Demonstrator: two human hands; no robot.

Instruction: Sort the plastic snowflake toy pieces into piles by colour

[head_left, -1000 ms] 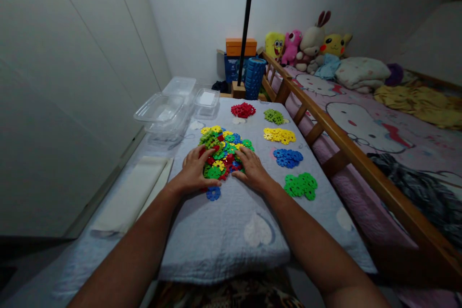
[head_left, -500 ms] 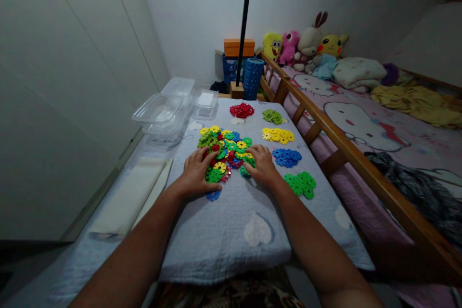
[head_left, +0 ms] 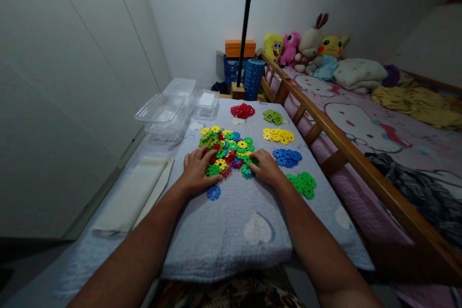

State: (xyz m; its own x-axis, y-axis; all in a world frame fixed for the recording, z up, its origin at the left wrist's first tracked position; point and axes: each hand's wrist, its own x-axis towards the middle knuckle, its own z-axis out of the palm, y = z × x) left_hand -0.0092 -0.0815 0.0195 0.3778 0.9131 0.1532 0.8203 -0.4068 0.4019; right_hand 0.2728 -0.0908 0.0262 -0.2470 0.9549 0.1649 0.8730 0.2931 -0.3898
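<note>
A mixed pile of flower-shaped plastic interlocking discs (head_left: 242, 144) in green, yellow, red, blue and lime lies on the cloth-covered table. My left hand (head_left: 198, 171) rests against the pile's left edge, open, with its thumb apart from the fingers. On the opposite side, my right hand (head_left: 267, 167) touches the green discs at the pile's right edge, its thumb and fingers apart. One blue disc (head_left: 213, 192) lies on the cloth below my left thumb. Single-colour groups sit apart: red discs (head_left: 242, 111), lime discs (head_left: 273, 117), yellow discs (head_left: 278, 135), blue discs (head_left: 287, 157) and green discs (head_left: 303, 184).
Clear plastic containers (head_left: 160, 108) stand at the back left, beside a smaller clear box (head_left: 207, 100). A folded cream cloth (head_left: 133, 195) lies at the left. The wooden bed rail (head_left: 325, 127) runs along the table's right side. A black pole (head_left: 244, 24) rises behind the table.
My right hand has shifted slightly right and down at the pile's edge, and more green discs show beside it. The lone blue disc is more uncovered below my left hand.
</note>
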